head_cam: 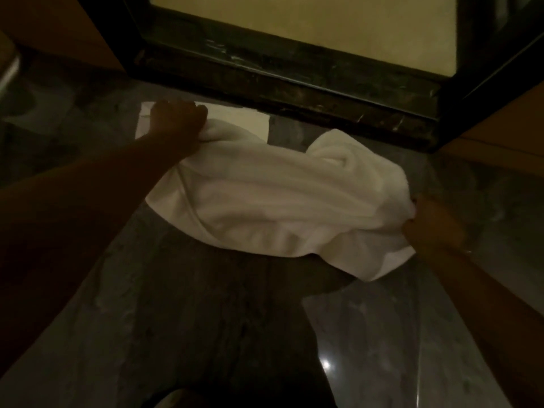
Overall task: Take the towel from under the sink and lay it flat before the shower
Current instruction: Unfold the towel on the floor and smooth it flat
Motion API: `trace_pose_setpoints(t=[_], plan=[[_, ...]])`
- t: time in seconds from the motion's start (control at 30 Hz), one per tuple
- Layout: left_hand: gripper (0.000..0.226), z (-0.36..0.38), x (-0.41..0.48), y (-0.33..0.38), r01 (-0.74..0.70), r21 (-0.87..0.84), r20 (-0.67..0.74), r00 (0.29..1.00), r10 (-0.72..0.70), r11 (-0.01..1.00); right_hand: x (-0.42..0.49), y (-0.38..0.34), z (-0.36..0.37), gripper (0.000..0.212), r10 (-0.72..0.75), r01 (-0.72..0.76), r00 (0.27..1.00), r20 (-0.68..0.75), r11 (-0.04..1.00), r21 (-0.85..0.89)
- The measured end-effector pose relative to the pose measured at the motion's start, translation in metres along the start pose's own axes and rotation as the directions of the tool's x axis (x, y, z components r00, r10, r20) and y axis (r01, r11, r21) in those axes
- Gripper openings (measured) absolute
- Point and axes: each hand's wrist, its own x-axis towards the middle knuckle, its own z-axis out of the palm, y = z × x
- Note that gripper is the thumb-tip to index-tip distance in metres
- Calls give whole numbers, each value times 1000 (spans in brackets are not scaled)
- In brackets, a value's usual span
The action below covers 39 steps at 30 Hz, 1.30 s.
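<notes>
A white towel (270, 198) hangs rumpled between my two hands, low over the grey marble floor just in front of the shower's dark stone threshold (294, 83). My left hand (176, 125) grips its far left corner near the threshold. At the right, my right hand (432, 225) clutches the near right edge. The towel sags in folds in the middle, and its far right part is bunched up. Whether its underside touches the floor is hidden.
The yellowish shower floor (294, 30) lies beyond the threshold, framed by dark posts. Brown walls stand at the far left and right. The glossy marble floor (382, 334) shows a light reflection and my dark shadow in the middle.
</notes>
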Motion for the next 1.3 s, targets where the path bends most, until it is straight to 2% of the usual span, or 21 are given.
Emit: trace_pose_setpoints(t=[0.1,0.17,0.3,0.4,0.53,0.67,0.8,0.9,1.03,1.23,1.3], plan=[[41,-8,6,26,-100,-142,-70,993,91,985,4,-21,-9,55,-42,48,997,-61,993,111],[39,-10,14,44,-191,-180,-123,978,171,965,10,-43,-16,50,-111,127,988,-109,981,149],[35,-7,29,75,-306,-61,-123,947,297,950,29,-87,-20,37,-289,304,951,-108,937,171],[41,-3,40,82,-281,-12,-55,959,280,960,44,-109,-18,36,-349,359,933,-87,916,179],[49,7,52,73,-237,-82,93,965,245,968,62,-133,-14,40,-469,472,882,-54,879,76],[49,16,63,68,-197,-140,219,950,224,970,71,-138,-7,32,-531,532,847,23,847,-15],[46,16,70,60,-165,-187,282,935,214,968,75,-125,-6,18,-476,475,879,-33,879,-33],[39,18,71,46,-135,-205,287,939,191,969,78,-106,-4,17,-403,402,915,-17,914,-49],[31,28,67,29,-67,-160,188,977,97,985,79,-82,0,21,-322,320,946,-36,946,-49],[49,39,65,10,97,-185,117,990,-76,978,86,-60,-1,21,-187,190,969,-160,982,4],[44,42,65,9,105,-207,46,994,-98,973,90,-61,-2,18,-126,140,976,-180,988,64]])
